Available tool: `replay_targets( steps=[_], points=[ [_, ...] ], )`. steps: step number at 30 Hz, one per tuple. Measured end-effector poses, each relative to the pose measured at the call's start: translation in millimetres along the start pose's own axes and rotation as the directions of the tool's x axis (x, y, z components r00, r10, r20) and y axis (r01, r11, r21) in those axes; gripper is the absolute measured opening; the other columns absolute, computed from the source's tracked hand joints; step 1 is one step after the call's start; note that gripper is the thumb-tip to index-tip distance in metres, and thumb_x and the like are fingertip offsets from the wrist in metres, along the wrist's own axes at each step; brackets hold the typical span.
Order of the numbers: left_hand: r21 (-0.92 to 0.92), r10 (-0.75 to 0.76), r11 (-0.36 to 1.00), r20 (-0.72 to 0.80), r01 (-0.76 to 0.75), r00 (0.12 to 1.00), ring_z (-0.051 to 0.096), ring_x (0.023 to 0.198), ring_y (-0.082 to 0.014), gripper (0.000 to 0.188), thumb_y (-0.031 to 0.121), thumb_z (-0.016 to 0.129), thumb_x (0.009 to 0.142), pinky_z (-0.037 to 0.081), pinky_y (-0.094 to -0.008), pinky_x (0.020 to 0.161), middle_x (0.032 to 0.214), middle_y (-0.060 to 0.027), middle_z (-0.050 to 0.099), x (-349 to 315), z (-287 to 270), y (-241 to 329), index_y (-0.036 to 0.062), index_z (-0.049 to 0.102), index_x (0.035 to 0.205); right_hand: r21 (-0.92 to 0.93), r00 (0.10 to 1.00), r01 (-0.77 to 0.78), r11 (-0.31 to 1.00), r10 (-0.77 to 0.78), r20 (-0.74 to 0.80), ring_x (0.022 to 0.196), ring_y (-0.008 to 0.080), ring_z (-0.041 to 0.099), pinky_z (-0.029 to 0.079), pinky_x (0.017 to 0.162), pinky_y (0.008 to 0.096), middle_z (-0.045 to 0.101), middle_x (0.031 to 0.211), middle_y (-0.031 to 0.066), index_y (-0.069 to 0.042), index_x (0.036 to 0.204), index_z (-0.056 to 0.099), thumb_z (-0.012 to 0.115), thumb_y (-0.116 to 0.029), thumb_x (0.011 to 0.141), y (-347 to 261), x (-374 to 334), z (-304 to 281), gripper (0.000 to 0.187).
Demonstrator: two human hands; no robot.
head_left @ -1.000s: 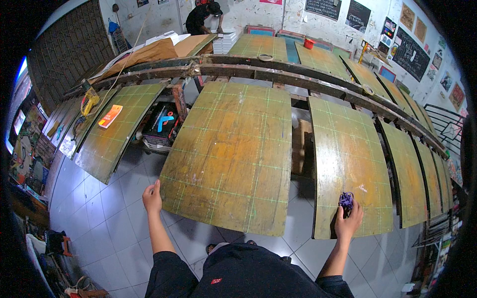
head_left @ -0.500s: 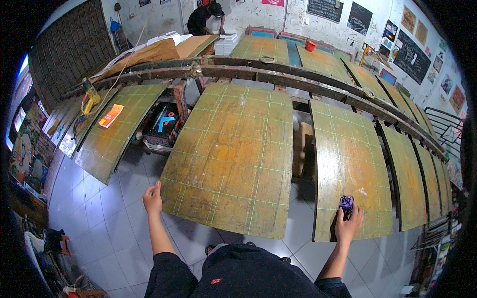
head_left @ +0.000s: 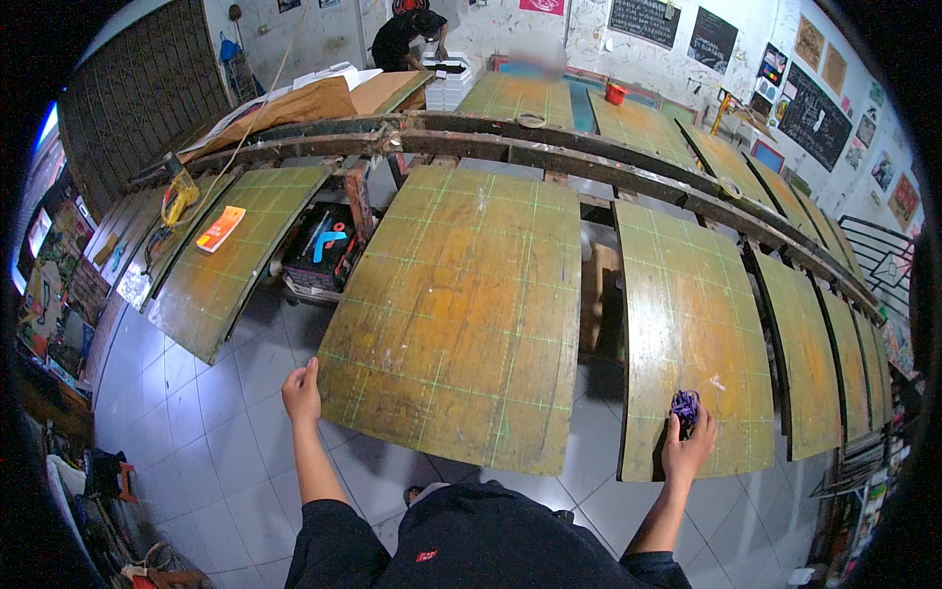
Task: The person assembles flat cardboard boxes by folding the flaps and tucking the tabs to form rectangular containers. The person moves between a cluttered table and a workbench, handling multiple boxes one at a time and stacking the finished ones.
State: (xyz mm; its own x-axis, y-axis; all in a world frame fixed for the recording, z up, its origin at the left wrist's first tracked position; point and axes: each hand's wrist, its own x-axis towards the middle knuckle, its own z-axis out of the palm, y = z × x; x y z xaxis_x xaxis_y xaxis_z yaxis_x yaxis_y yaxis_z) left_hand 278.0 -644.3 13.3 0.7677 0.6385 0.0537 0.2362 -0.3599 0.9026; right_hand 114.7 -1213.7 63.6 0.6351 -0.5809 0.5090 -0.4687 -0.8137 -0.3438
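My right hand (head_left: 690, 450) is closed around a tangled bundle of purple strands (head_left: 685, 403), held over the near part of a narrow greenish-brown board (head_left: 687, 324) marked with green grid lines. What the bundle is cannot be made out. My left hand (head_left: 302, 393) is raised beside the near left corner of the wide middle board (head_left: 451, 314), its fingers pressed together with nothing visible in them. Whether it touches that board's edge, I cannot tell. Worn orange and brown patches cover both boards.
More boards (head_left: 797, 344) line the right, separated by dark gaps. An orange booklet (head_left: 221, 228) and a yellow tool (head_left: 179, 201) lie left. A black box (head_left: 329, 245) stands under the rail (head_left: 471, 145). Across it, a person (head_left: 407, 41) bends over a white stack (head_left: 448, 90).
Both my hands hold almost the same place, and the view has shifted slightly. At the back, a dark opening or item now shows on top of the white stack by the person.
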Motion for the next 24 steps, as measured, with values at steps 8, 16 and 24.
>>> replay_targets(
  steps=[8, 16, 24],
  points=[
    [-0.007, -0.033, 0.999, 0.068, 0.034, 0.997, 0.058, 0.082, -0.017, 0.049, 0.044, 0.063, 0.081, 0.043, -0.0283, 0.073, 0.086, -0.0114, 0.065, -6.6, 0.0, 14.4, -0.0038, 0.065, 0.089, 0.072, 1.0, 0.007, 0.997, -0.005, -0.029, 0.105, 0.0355, 0.047, 0.036, 0.091, 0.0437, 0.052, 0.111, 0.0168, -0.001, 0.111, 0.054, 0.064, -0.022, 0.078, 8.7, 3.3, 4.6, 0.04],
    [-0.129, -0.081, 0.987, 0.107, 0.095, 0.991, 0.058, 0.089, -0.016, 0.05, 0.048, 0.055, 0.085, 0.042, -0.0291, 0.08, 0.092, -0.0078, 0.066, -17.1, -3.2, 27.9, 0.0008, 0.065, 0.098, -0.034, 0.978, -0.135, 0.99, 0.139, 0.153, 0.096, 0.0346, 0.053, 0.039, 0.087, 0.042, 0.058, 0.102, 0.0182, 0.001, 0.102, 0.058, 0.062, -0.012, 0.079, -24.6, 12.4, -18.5, 0.027],
    [-0.132, -0.046, 0.989, 0.183, 0.071, 0.982, 0.058, 0.084, -0.0138, 0.045, 0.044, 0.054, 0.087, 0.043, -0.0275, 0.077, 0.087, -0.0076, 0.065, -17.7, -14.1, 26.1, 0.0017, 0.063, 0.098, 0.63, 0.944, -0.218, 0.746, -0.003, 0.331, 0.092, 0.0197, 0.056, 0.043, 0.084, 0.0313, 0.06, 0.097, 0.0137, 0.007, 0.105, 0.054, 0.06, -0.009, 0.083, -57.7, 26.8, 24.7, 0.028]
  ],
)
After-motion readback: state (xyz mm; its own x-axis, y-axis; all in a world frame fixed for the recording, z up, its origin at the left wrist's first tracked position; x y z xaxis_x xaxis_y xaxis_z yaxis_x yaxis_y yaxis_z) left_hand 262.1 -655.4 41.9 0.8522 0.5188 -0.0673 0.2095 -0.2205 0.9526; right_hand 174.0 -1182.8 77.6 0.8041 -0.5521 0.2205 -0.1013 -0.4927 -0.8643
